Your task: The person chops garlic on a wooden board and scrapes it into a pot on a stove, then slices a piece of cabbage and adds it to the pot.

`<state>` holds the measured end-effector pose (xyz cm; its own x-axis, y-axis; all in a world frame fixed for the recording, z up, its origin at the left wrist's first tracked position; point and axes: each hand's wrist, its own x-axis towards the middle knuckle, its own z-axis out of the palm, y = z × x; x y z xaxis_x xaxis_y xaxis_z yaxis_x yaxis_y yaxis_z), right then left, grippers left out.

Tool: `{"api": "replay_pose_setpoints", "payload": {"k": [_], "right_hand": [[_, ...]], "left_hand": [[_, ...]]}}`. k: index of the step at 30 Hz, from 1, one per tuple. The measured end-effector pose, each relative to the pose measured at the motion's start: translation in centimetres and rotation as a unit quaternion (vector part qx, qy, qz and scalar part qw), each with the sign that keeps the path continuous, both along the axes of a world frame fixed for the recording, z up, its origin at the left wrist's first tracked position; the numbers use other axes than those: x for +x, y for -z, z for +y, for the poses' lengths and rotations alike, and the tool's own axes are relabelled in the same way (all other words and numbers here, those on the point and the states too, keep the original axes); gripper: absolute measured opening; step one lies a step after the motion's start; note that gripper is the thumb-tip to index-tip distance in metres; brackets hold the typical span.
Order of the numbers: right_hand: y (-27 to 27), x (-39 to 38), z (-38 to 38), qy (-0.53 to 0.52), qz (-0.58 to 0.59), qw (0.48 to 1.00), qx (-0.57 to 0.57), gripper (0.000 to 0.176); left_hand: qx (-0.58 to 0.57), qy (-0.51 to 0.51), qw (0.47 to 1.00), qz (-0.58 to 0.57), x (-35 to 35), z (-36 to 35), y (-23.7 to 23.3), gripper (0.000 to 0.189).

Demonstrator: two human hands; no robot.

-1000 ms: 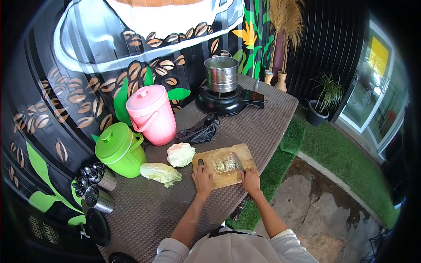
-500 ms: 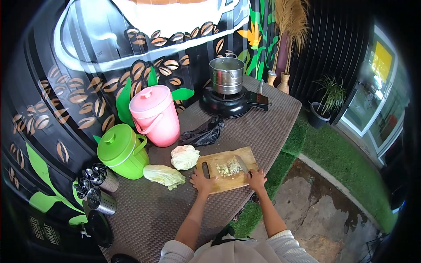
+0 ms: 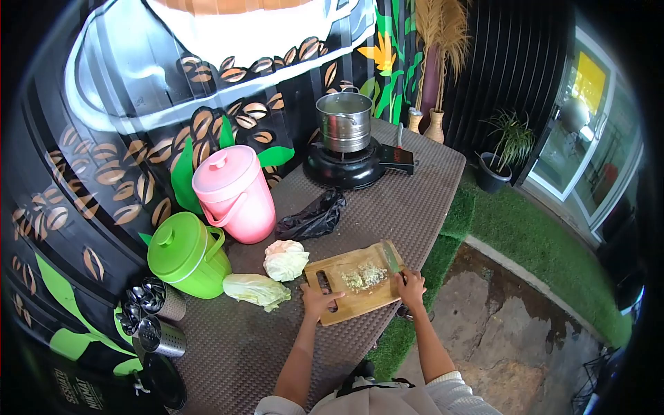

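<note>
A wooden cutting board [image 3: 346, 309] lies at the table's front edge, with a small heap of finely chopped pale pieces [image 3: 364, 277], perhaps garlic, on it. My left hand [image 3: 318, 301] grips the board's left end by the handle slot, thumb on top. At the right end, my right hand [image 3: 412, 288] is closed around the handle of a knife [image 3: 390, 258] and rests against the board's edge. The blade points away from me, along the board's right side. Beyond my left hand sit a round cabbage piece [image 3: 286, 260] and a longer leafy cabbage [image 3: 256, 290].
A steel pot [image 3: 344, 124] stands on a black portable stove [image 3: 342, 168] at the back. Pink [image 3: 238, 197] and green [image 3: 187, 257] lidded buckets line the wall. Near the board lies a black plastic bag [image 3: 312, 216]. Metal cutlery holders [image 3: 162, 337] stand at left.
The knife has moved right, from across the chopped pieces to the board's right edge. The pieces now lie more spread out. My view has shifted slightly.
</note>
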<state>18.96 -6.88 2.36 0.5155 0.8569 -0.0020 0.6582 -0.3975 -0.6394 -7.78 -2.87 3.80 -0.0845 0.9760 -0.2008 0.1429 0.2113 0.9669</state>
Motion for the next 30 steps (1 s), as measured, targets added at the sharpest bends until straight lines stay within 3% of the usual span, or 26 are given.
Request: {"api": "replay_pose_setpoints", "payload": {"k": [3, 7, 10, 12, 15, 21, 30], "right_hand": [[0.7, 0.2, 0.2, 0.011, -0.005, 0.998, 0.062, 0.036], [-1.5, 1.1, 1.2, 0.031, -0.028, 0.996, 0.076, 0.035], [-3.1, 2.1, 2.4, 0.019, -0.033, 0.993, 0.111, 0.035], [-5.0, 2.9, 4.0, 0.009, -0.035, 0.99, 0.136, 0.035], [-7.6, 4.5, 6.6, -0.024, -0.048, 0.987, 0.152, 0.033], [-9.8, 9.9, 14.7, -0.107, -0.029, 0.975, 0.192, 0.035], [-21.8, 17.2, 27.6, -0.267, 0.061, 0.914, 0.299, 0.035]], "left_hand": [[-0.048, -0.001, 0.998, -0.03, 0.0, 0.6, 1.0, 0.084], [-0.006, -0.017, 0.998, -0.059, 1.2, 1.4, 0.6, 0.08], [0.004, -0.009, 0.996, -0.083, 1.9, 2.4, -1.0, 0.068], [0.011, 0.029, 0.986, -0.163, 2.5, 2.7, -3.5, 0.036], [-0.034, 0.029, 0.979, -0.201, 3.4, 5.4, -3.9, 0.048], [0.022, -0.042, 0.974, -0.22, 8.0, 10.7, -5.8, 0.052], [0.092, -0.104, 0.956, -0.259, 13.0, 20.4, -16.1, 0.053]]}}
